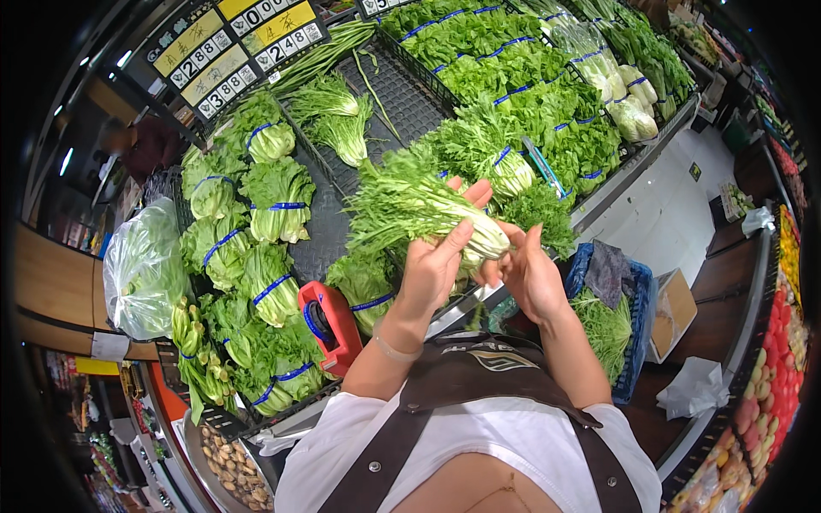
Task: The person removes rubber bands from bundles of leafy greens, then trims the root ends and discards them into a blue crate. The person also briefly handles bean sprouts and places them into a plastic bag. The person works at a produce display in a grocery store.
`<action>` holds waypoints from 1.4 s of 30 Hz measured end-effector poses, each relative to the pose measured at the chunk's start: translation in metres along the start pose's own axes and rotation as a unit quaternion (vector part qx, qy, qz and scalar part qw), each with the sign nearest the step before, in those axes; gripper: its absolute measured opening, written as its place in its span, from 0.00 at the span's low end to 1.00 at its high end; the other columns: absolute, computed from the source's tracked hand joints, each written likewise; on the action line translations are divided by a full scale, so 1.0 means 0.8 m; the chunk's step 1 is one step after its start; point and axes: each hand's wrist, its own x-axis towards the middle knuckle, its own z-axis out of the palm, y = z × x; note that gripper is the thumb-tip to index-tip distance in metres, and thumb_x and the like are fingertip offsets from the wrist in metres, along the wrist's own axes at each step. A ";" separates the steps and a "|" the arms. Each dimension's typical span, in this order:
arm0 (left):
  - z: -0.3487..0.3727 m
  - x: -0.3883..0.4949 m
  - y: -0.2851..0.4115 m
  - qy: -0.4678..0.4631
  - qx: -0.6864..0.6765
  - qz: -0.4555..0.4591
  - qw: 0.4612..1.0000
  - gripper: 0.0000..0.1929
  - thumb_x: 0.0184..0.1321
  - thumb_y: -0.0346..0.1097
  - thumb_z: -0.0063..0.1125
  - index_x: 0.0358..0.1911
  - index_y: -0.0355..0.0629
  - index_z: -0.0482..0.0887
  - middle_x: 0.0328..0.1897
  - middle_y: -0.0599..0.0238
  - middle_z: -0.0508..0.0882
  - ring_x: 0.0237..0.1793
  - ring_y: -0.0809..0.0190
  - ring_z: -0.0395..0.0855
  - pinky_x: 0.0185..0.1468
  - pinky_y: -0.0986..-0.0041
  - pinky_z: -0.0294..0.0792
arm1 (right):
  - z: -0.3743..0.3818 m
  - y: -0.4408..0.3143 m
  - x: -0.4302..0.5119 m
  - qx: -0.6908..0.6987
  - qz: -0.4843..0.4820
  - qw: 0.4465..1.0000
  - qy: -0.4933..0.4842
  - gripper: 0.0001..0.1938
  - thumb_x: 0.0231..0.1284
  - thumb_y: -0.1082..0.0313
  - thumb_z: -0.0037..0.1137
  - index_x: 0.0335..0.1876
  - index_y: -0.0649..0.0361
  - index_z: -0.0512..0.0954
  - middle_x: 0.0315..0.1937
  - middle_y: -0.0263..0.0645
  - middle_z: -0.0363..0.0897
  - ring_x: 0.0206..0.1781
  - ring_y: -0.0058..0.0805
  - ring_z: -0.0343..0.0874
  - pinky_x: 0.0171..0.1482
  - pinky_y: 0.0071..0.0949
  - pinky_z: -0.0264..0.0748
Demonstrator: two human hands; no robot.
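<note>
A loose bunch of frilly leafy greens (417,208) lies across my left hand (442,250), its leaves pointing left and its pale root end right. That hand supports the stems, thumb on top. At the root end, the fingers of my right hand (529,269) touch the base; whether they pinch it is hard to tell. Just behind my hands sits a similar bunch bound with blue tape (513,173), and a teal utility knife (544,167) rests on the greens beside it. A red tape dispenser with blue tape (330,327) stands left of my left forearm, among taped lettuces (272,285).
Black display trays (401,96) hold more greens. Price signs (237,51) stand at the back left, near a person (144,147). A filled plastic bag (144,269) lies at the left. A blue crate of greens (641,327) and a cardboard box (672,314) are at my right.
</note>
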 end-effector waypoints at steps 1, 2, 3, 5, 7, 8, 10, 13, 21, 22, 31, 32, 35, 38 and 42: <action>0.001 0.001 -0.001 0.004 -0.015 0.004 1.000 0.32 0.74 0.28 0.48 0.77 0.37 0.51 0.78 0.45 0.63 0.76 0.45 0.64 0.74 0.53 0.64 | -0.004 0.000 -0.006 -0.002 0.026 1.000 0.002 0.30 0.82 0.43 0.29 0.70 0.62 0.66 0.31 0.32 0.72 0.27 0.20 0.67 0.32 0.22 0.67; 0.002 0.001 -0.002 0.017 -0.028 0.003 0.999 0.31 0.74 0.28 0.47 0.77 0.38 0.52 0.77 0.45 0.65 0.75 0.44 0.65 0.74 0.51 0.65 | -0.007 0.002 -0.016 -0.050 0.019 0.998 0.041 0.25 0.81 0.48 0.39 0.68 0.60 0.67 0.23 0.25 0.60 0.21 0.14 0.54 0.24 0.17 0.52; 0.003 0.000 -0.005 0.014 -0.035 -0.003 0.999 0.31 0.74 0.28 0.48 0.77 0.39 0.52 0.75 0.45 0.66 0.74 0.45 0.67 0.73 0.52 0.65 | -0.011 0.005 -0.023 -0.092 0.001 0.994 0.059 0.23 0.80 0.52 0.42 0.68 0.60 0.67 0.23 0.24 0.59 0.21 0.13 0.54 0.24 0.16 0.51; 0.003 -0.001 -0.009 0.023 -0.041 -0.028 0.999 0.31 0.74 0.28 0.48 0.77 0.40 0.52 0.72 0.46 0.70 0.72 0.47 0.70 0.72 0.55 0.66 | -0.023 0.007 -0.037 -0.174 -0.046 0.981 0.072 0.19 0.78 0.60 0.47 0.67 0.61 0.68 0.22 0.22 0.58 0.22 0.10 0.54 0.24 0.14 0.49; 0.000 -0.001 -0.009 0.024 -0.079 -0.028 0.996 0.34 0.70 0.27 0.52 0.77 0.41 0.53 0.74 0.45 0.68 0.74 0.45 0.67 0.76 0.50 0.61 | -0.044 -0.004 -0.061 -0.189 -0.066 0.977 0.070 0.17 0.77 0.66 0.48 0.66 0.60 0.71 0.24 0.21 0.62 0.25 0.09 0.57 0.28 0.14 0.53; -0.003 -0.001 -0.008 0.009 -0.097 -0.030 0.995 0.36 0.68 0.27 0.54 0.77 0.41 0.53 0.75 0.46 0.67 0.74 0.44 0.66 0.77 0.49 0.59 | -0.056 -0.012 -0.071 -0.271 -0.058 0.958 0.077 0.16 0.76 0.66 0.49 0.64 0.61 0.72 0.26 0.26 0.69 0.28 0.14 0.65 0.31 0.19 0.61; -0.006 -0.001 -0.008 -0.037 -0.115 -0.033 0.992 0.43 0.60 0.28 0.60 0.78 0.43 0.52 0.79 0.45 0.61 0.77 0.42 0.61 0.78 0.47 0.56 | -0.072 -0.022 -0.087 -0.553 -0.040 0.823 0.121 0.16 0.74 0.64 0.53 0.60 0.62 0.76 0.34 0.36 0.81 0.37 0.29 0.78 0.42 0.31 0.73; -0.003 -0.001 -0.013 -0.086 -0.163 -0.060 0.981 0.45 0.58 0.28 0.62 0.79 0.44 0.50 0.80 0.45 0.59 0.79 0.42 0.57 0.79 0.47 0.54 | -0.071 -0.031 -0.089 -0.797 -0.171 0.556 0.163 0.12 0.69 0.65 0.59 0.50 0.63 0.82 0.46 0.45 0.86 0.49 0.42 0.85 0.54 0.37 0.77; 0.014 -0.016 -0.029 -0.110 -0.060 -0.077 0.989 0.51 0.50 0.31 0.66 0.79 0.43 0.50 0.82 0.44 0.55 0.81 0.43 0.54 0.81 0.47 0.49 | 0.012 -0.042 -0.040 -0.494 -0.308 0.811 0.058 0.09 0.58 0.76 0.67 0.43 0.64 0.83 0.39 0.40 0.81 0.41 0.31 0.81 0.44 0.27 0.77; 0.014 -0.019 -0.029 -0.094 -0.037 -0.089 0.991 0.53 0.48 0.32 0.67 0.79 0.44 0.50 0.82 0.44 0.55 0.81 0.45 0.55 0.81 0.50 0.49 | 0.018 -0.039 -0.035 -0.505 -0.308 0.804 0.061 0.10 0.58 0.75 0.68 0.44 0.64 0.82 0.39 0.40 0.79 0.40 0.31 0.80 0.43 0.27 0.77; 0.010 -0.023 -0.028 -0.095 -0.081 -0.083 0.989 0.52 0.48 0.37 0.77 0.77 0.44 0.57 0.82 0.52 0.59 0.80 0.52 0.57 0.81 0.56 0.49 | -0.005 -0.035 -0.020 -0.239 -0.190 0.949 0.077 0.05 0.72 0.69 0.60 0.44 0.62 0.80 0.37 0.29 0.81 0.39 0.16 0.76 0.44 0.19 0.74; 0.010 -0.023 -0.028 -0.091 -0.091 -0.088 0.988 0.52 0.48 0.37 0.77 0.77 0.44 0.58 0.81 0.52 0.60 0.80 0.52 0.58 0.81 0.56 0.50 | -0.007 -0.034 -0.020 -0.228 -0.177 0.954 0.078 0.06 0.71 0.69 0.60 0.45 0.63 0.80 0.38 0.29 0.81 0.40 0.16 0.77 0.45 0.19 0.74; 0.012 -0.021 -0.028 -0.087 -0.086 -0.084 0.989 0.51 0.48 0.38 0.78 0.77 0.44 0.58 0.81 0.52 0.61 0.78 0.51 0.61 0.80 0.54 0.53 | -0.007 -0.031 -0.025 -0.236 -0.168 0.953 0.087 0.09 0.69 0.69 0.62 0.49 0.63 0.80 0.39 0.31 0.83 0.40 0.16 0.77 0.45 0.19 0.73; 0.014 -0.021 -0.029 -0.084 -0.105 -0.090 0.987 0.52 0.48 0.40 0.78 0.77 0.44 0.57 0.81 0.53 0.61 0.78 0.49 0.61 0.80 0.52 0.52 | -0.007 -0.029 -0.029 -0.374 -0.211 0.899 0.085 0.15 0.62 0.73 0.66 0.53 0.63 0.79 0.40 0.31 0.84 0.41 0.16 0.78 0.45 0.19 0.73; 0.015 -0.018 -0.029 -0.087 -0.085 -0.059 0.991 0.49 0.53 0.35 0.71 0.78 0.44 0.53 0.80 0.53 0.61 0.78 0.49 0.61 0.80 0.51 0.52 | -0.009 -0.025 -0.028 -0.338 -0.247 0.900 0.123 0.14 0.62 0.75 0.67 0.52 0.64 0.79 0.42 0.32 0.83 0.43 0.16 0.79 0.47 0.19 0.73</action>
